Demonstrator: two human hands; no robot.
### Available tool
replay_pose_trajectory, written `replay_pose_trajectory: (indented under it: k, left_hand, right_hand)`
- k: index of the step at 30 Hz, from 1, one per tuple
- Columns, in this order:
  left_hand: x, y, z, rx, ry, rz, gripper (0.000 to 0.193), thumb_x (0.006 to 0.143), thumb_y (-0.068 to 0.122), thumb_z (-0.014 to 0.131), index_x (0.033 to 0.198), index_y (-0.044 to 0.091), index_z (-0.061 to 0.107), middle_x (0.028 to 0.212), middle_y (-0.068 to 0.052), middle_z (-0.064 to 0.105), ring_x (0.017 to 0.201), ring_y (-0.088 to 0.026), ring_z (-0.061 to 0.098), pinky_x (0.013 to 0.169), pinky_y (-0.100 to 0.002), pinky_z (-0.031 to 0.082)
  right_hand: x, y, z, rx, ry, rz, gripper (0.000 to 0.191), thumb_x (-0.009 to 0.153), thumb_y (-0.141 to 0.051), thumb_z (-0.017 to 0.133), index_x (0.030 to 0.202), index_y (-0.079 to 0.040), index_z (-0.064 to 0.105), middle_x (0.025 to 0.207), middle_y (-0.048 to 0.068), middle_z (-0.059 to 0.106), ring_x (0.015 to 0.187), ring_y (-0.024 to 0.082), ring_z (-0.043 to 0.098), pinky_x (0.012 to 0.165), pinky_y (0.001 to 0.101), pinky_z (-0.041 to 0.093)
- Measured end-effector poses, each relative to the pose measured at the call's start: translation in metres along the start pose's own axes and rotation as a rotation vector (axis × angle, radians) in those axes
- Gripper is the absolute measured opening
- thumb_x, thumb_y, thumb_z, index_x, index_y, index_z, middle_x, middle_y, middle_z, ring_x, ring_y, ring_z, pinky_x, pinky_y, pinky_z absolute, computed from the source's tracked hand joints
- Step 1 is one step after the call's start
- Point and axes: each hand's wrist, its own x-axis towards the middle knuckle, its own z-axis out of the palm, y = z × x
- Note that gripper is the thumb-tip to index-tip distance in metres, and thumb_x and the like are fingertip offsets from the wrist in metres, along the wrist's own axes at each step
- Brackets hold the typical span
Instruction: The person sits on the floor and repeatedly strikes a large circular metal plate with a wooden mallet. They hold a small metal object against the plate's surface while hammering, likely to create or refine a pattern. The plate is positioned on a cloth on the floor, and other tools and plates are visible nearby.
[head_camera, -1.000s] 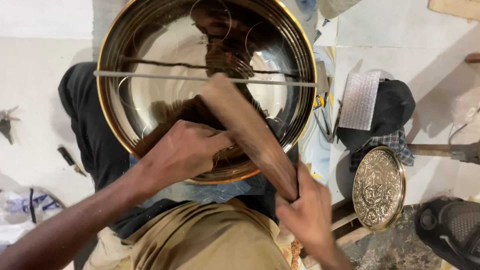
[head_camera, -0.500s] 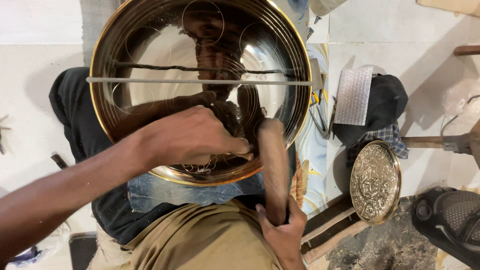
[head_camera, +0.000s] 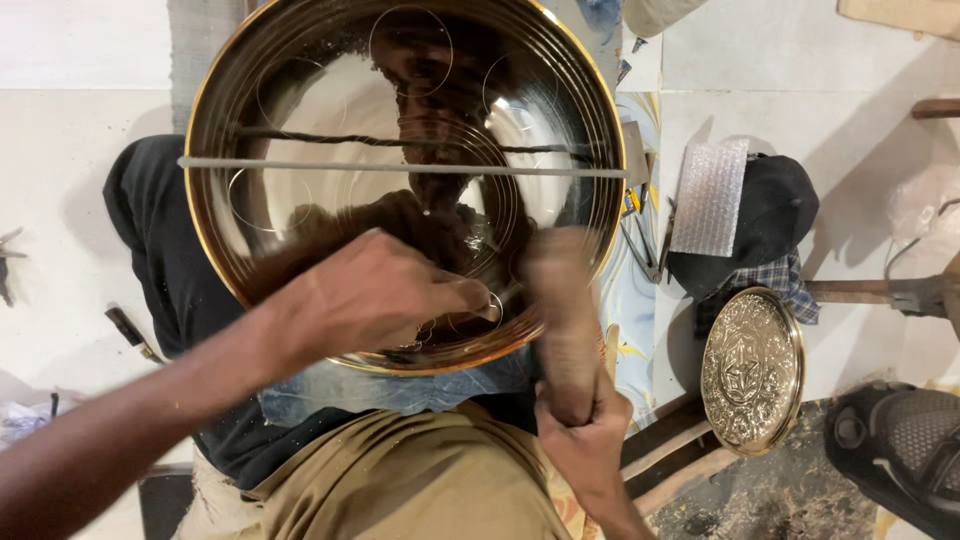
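Observation:
A large shiny brass tray (head_camera: 300, 90) with scribed circles lies in front of me, a thin metal rod (head_camera: 300, 163) across it. My left hand (head_camera: 375, 295) rests on the tray's near part, fingers pinched on a small tool whose tip meets the metal. My right hand (head_camera: 585, 440) grips a wooden mallet (head_camera: 562, 320) by its lower end; the mallet stands blurred over the tray's near right rim.
A small engraved brass plate (head_camera: 752, 370) lies at the right on the floor. Behind it are a dark cloth bundle (head_camera: 775, 215), a bubble-wrap piece (head_camera: 708, 197) and pliers (head_camera: 640, 245). A dark shoe (head_camera: 890, 450) sits at lower right. A chisel (head_camera: 130, 333) lies left.
The mallet has swung from a slant across the tray to nearly upright at its right rim. My left hand has stayed on the tray with the small tool.

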Motion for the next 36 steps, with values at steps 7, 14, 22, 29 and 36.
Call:
replay_pose_trajectory:
  k: [7, 14, 22, 29, 36]
  left_hand:
    - [-0.033, 0.015, 0.040, 0.069, 0.361, -0.263, 0.053, 0.068, -0.004, 0.064, 0.119, 0.012, 0.068, 0.084, -0.011, 0.075, 0.071, -0.026, 0.073, 0.057, -0.039, 0.058]
    - [-0.037, 0.039, 0.060, -0.017, 0.661, -0.487, 0.045, 0.069, -0.010, 0.062, 0.110, 0.008, 0.068, 0.085, -0.012, 0.073, 0.074, -0.031, 0.071, 0.064, -0.041, 0.056]
    - [-0.032, 0.055, 0.074, 0.022, 0.799, -0.640, 0.037, 0.070, -0.006, 0.062, 0.105, 0.007, 0.065, 0.087, -0.015, 0.070, 0.077, -0.031, 0.071, 0.070, -0.039, 0.059]
    - [-0.026, 0.063, 0.088, 0.014, 0.827, -0.841, 0.035, 0.070, -0.007, 0.064, 0.104, 0.001, 0.069, 0.069, -0.013, 0.063, 0.057, -0.030, 0.063, 0.055, -0.041, 0.051]
    - [-0.020, 0.072, 0.094, 0.046, 0.907, -0.837, 0.029, 0.069, -0.007, 0.061, 0.097, 0.001, 0.066, 0.074, -0.014, 0.063, 0.064, -0.031, 0.064, 0.059, -0.042, 0.051]
  right_hand:
    - [0.066, -0.043, -0.044, -0.040, -0.281, -0.145, 0.035, 0.068, -0.010, 0.070, 0.100, 0.003, 0.062, 0.064, 0.013, 0.066, 0.053, 0.023, 0.065, 0.053, 0.0337, 0.052]
    - [0.113, -0.099, -0.067, -0.390, -0.584, -0.230, 0.068, 0.062, -0.015, 0.073, 0.126, -0.003, 0.054, 0.072, 0.015, 0.066, 0.048, 0.029, 0.067, 0.049, 0.0443, 0.049]
    - [0.135, -0.126, -0.061, -0.377, -0.574, -0.470, 0.044, 0.060, -0.011, 0.070, 0.099, -0.003, 0.051, 0.073, 0.019, 0.061, 0.058, 0.042, 0.061, 0.053, 0.0511, 0.044]
    - [0.144, -0.143, -0.064, -0.476, -0.649, -0.539, 0.046, 0.057, -0.010, 0.068, 0.098, -0.001, 0.049, 0.069, 0.017, 0.058, 0.053, 0.038, 0.060, 0.048, 0.0496, 0.046]
    - [0.150, -0.157, -0.066, -0.442, -0.645, -0.578, 0.044, 0.062, -0.009, 0.068, 0.099, -0.001, 0.048, 0.071, 0.017, 0.058, 0.060, 0.042, 0.059, 0.052, 0.0521, 0.044]
